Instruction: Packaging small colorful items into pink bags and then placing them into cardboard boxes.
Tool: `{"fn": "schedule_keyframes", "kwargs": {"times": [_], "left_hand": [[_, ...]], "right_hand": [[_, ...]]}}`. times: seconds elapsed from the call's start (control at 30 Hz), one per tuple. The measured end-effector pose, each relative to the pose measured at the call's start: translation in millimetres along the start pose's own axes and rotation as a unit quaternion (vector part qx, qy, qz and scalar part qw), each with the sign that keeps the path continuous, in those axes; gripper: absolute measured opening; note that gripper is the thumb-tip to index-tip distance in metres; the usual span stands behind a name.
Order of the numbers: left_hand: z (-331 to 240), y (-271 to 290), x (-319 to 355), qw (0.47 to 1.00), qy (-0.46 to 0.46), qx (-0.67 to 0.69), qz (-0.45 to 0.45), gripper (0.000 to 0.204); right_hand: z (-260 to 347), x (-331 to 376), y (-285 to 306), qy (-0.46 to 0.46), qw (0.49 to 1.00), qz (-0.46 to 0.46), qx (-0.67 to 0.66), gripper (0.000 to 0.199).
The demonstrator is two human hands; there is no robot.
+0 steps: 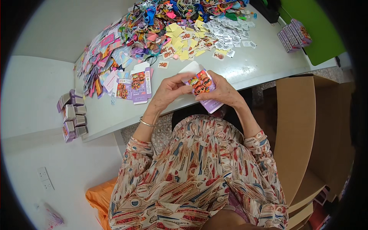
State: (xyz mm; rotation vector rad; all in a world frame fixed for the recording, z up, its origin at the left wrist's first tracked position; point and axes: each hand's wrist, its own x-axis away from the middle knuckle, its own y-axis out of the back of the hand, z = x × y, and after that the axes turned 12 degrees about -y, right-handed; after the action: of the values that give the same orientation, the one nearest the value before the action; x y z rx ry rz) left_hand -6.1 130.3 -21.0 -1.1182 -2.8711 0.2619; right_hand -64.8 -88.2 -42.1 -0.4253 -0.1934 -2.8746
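Your worktop [260, 65] bore a mixed heap. The brown cardboard carton [295, 130] stood open at your right, its depths mostly shadowed. The orange bag [102, 199] sat below, at your left, its contents hidden. Your right hand [222, 90] was clamped on the purple box [202, 83] over the worktop's near edge; your left hand [168, 90] was blurred beside it, its grip impossible to tell. The box's white flap stood open, its inside unseen. Yellow cards [176, 34] lay loose beyond.

You are wearing a cream blouse [184, 165] streaked red, blue and tan; a slim silver bangle [147, 125] is circling your left wrist [153, 112].
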Motion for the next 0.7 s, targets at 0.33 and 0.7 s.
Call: {"fn": "schedule_keyframes", "kwargs": {"times": [0.33, 0.7], "left_hand": [[-14, 5, -6, 0.973, 0.032, -0.175, 0.146, 0.076], [-10, -34, 5, 0.848, -0.207, -0.479, 0.093, 0.056]], "right_hand": [[3, 10, 2, -0.018, 0.998, 0.016, 0.052, 0.06], [-4, 3, 3, -0.027, 0.998, -0.016, 0.051, 0.057]]}}
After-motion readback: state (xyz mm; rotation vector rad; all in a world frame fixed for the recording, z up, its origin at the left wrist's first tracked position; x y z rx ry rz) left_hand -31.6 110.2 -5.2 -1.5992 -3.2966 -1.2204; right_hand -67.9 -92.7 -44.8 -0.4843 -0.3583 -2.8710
